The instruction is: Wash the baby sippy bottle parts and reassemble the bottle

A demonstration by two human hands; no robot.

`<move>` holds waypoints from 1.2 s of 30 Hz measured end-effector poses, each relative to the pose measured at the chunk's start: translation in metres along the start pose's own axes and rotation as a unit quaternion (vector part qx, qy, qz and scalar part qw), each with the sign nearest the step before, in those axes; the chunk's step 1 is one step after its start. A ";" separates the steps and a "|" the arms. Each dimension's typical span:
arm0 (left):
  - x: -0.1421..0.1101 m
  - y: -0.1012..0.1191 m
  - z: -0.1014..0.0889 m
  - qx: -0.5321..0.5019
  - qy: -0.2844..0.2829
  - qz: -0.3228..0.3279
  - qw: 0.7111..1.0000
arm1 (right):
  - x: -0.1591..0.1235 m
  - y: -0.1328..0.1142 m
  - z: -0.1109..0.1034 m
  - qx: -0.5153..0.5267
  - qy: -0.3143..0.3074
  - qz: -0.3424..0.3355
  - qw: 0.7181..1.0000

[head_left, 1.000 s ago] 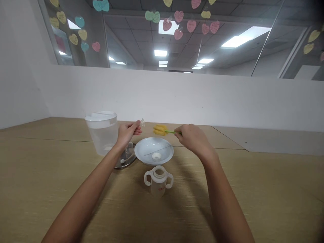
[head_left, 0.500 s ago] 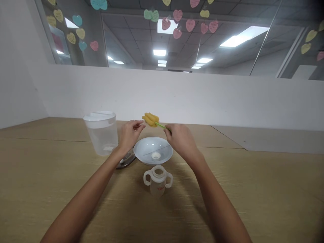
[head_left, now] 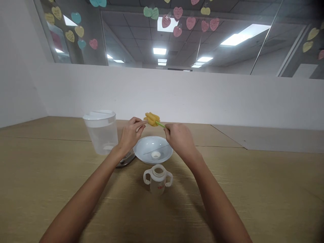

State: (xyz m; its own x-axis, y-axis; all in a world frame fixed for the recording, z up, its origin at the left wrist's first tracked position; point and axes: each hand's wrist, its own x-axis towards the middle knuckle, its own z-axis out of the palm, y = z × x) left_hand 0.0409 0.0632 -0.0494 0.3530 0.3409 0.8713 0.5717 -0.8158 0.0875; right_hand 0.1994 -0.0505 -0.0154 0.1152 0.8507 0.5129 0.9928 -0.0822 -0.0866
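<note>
A long wooden table (head_left: 50, 162) fills the lower part of the view, and behind it stands a white partition wall (head_left: 162, 94). Above that wall, glass panes (head_left: 265, 40) show a tiled ceiling with bright lights, and paper heart notes (head_left: 165, 21) in pink, yellow and teal hang from the top of the view.

On the table, a white shallow bowl (head_left: 144, 145) serves as the centre of the scene. A clear plastic jug (head_left: 101, 136) with a white lid stands to the left of the bowl, well clear of its rim. A steel dish (head_left: 125, 162) lies just beside the bowl on that same side, partly hidden by the left forearm. A two-handled baby cup (head_left: 158, 180) stands upright on the near side of the bowl, its top open, with a red mark on its side. A small white ring (head_left: 156, 155) lies in the middle of the bowl.

Both hands are raised above the far rim of the bowl. The right hand (head_left: 180, 138) pinches the green handle (head_left: 160, 124) of a sponge bottle brush (head_left: 152, 118) between thumb and fingers, and the yellow sponge head points left. The left hand (head_left: 131, 135) has its fingertips pressed together just beside the sponge; whether they pinch anything is too small to tell.
</note>
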 end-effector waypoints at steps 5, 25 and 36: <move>0.000 -0.003 0.001 -0.004 0.007 0.056 0.998 | 0.000 -0.001 0.001 -0.012 -0.009 -0.004 1.000; -0.007 0.001 0.005 0.008 -0.068 0.140 0.988 | 0.000 -0.002 0.003 -0.031 -0.009 0.000 0.999; -0.004 0.007 0.002 -0.007 -0.069 0.060 0.996 | 0.002 -0.001 -0.001 0.013 0.027 0.032 0.999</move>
State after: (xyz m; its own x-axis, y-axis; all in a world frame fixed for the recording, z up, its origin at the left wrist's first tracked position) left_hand 0.0447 0.0570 -0.0531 0.5173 0.3017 0.8009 0.5101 -0.8601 -0.0055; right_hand 0.1983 -0.0496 -0.0132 0.1808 0.8147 0.5510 0.9823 -0.1218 -0.1423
